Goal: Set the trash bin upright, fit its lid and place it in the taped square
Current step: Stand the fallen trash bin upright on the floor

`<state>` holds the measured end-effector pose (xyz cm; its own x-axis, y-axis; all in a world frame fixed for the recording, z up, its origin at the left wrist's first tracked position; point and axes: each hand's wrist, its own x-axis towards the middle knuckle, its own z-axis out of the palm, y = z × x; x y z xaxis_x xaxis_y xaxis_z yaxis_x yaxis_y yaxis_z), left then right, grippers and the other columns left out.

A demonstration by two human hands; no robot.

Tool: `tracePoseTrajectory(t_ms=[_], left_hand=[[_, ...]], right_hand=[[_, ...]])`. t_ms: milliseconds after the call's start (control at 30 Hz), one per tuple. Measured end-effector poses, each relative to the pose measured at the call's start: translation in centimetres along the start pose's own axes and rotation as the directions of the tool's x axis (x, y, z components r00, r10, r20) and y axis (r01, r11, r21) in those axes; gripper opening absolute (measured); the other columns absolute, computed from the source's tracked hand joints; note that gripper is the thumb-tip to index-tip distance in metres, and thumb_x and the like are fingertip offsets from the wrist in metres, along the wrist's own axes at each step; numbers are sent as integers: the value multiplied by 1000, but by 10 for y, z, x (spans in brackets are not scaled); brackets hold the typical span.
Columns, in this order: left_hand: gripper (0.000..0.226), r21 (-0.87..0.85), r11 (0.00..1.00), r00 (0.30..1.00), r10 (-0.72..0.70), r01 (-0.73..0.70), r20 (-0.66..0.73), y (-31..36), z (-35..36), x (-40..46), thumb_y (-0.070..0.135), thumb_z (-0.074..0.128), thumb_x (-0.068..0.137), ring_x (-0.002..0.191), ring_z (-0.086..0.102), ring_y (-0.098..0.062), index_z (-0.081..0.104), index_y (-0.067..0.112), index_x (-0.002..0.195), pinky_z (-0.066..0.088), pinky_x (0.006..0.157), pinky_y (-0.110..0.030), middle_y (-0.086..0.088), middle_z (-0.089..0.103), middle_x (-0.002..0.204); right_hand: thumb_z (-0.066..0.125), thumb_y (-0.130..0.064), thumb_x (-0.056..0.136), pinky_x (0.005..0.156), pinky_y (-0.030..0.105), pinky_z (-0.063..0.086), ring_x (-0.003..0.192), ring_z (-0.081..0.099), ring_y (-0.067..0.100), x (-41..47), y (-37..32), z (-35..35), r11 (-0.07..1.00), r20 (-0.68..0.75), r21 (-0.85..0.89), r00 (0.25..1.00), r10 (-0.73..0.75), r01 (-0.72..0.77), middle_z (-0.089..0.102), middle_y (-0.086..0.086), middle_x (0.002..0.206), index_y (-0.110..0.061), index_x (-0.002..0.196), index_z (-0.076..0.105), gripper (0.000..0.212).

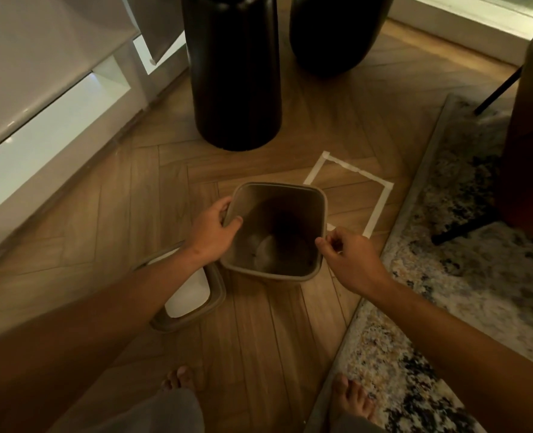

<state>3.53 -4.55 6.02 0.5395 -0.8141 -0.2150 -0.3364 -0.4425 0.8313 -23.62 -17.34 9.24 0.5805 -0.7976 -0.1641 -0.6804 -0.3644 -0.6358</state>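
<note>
A small grey-brown trash bin [293,201] stands upright on the wooden floor, its open mouth facing up at me. My left hand [213,228] grips its left rim, thumb inside the bin. My right hand [349,256] pinches the rim at the right front corner. The lid [193,295], a grey frame with a white flap, lies flat on the floor to the left of the bin, partly under my left forearm. The taped square [380,198] of white tape sits just behind and right of the bin; the bin covers its near left part.
Two tall black cylinders [237,73] [337,32] stand behind the bin. A white cabinet [40,89] runs along the left. A patterned rug [465,245] borders the taped area on the right, with a dark chair leg [465,228] on it. My bare feet [180,379] are at the bottom.
</note>
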Motion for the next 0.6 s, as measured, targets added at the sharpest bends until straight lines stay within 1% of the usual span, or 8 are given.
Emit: tracePoseTrajectory(t_ms=[100,233,300,367,433,500,533,600], left_hand=[[54,31,999,1000,13,-14,18,6,0,-2,27,60,102,107,57,-3,44,22,153,42,74,-7,14,55,123],[54,103,994,997,31,-38,67,5,5,-5,32,57,103,87,53,15,42,28,154,40,61,0,20,54,118],[55,95,995,995,32,-41,95,4,7,-7,33,58,102,93,58,10,41,30,154,43,61,0,24,54,115],[57,87,995,993,39,-49,112,3,9,-6,33,59,101,114,61,-7,40,28,155,48,79,-9,16,59,126],[61,117,990,987,58,-76,147,1,12,-6,32,60,101,132,54,-19,37,25,156,51,100,-31,0,55,147],[68,141,985,978,73,-101,193,2,13,-11,38,61,98,137,49,-19,32,25,158,48,109,-44,-4,48,154],[75,131,984,971,89,-120,222,4,12,-14,46,62,94,136,49,-15,28,29,158,48,109,-44,-1,45,155],[87,94,983,949,125,-158,289,7,11,-21,57,63,84,133,49,-9,20,39,158,49,108,-41,5,43,154]], right_hand=[[60,-42,101,55,29,42,64,57,11,-7,7,2,999,21,-38,1000,-5,6,59,-5,68,-25,73,57,33],[61,-40,101,54,26,36,61,55,10,-14,17,3,999,64,-47,998,28,-25,56,-6,65,-26,72,54,34],[61,-41,101,53,25,36,59,56,8,-16,21,3,998,66,-52,997,38,-34,58,-7,63,-28,71,54,34],[61,-42,101,53,25,36,59,56,7,-16,23,1,997,59,-72,998,38,-33,58,-7,63,-30,70,54,34],[61,-44,101,55,26,37,63,59,7,-15,27,0,995,52,-93,998,38,-33,59,-9,66,-30,72,55,33],[62,-47,99,59,24,40,79,66,11,-14,28,-2,993,35,-107,997,63,-59,66,-10,85,-28,85,59,24],[63,-49,98,65,23,45,93,68,15,-14,29,-2,991,29,-111,996,79,-75,67,-7,103,-27,101,61,22],[65,-55,94,89,31,49,125,60,26,-15,32,-4,986,44,-151,997,71,-63,53,6,146,-23,145,46,63]])
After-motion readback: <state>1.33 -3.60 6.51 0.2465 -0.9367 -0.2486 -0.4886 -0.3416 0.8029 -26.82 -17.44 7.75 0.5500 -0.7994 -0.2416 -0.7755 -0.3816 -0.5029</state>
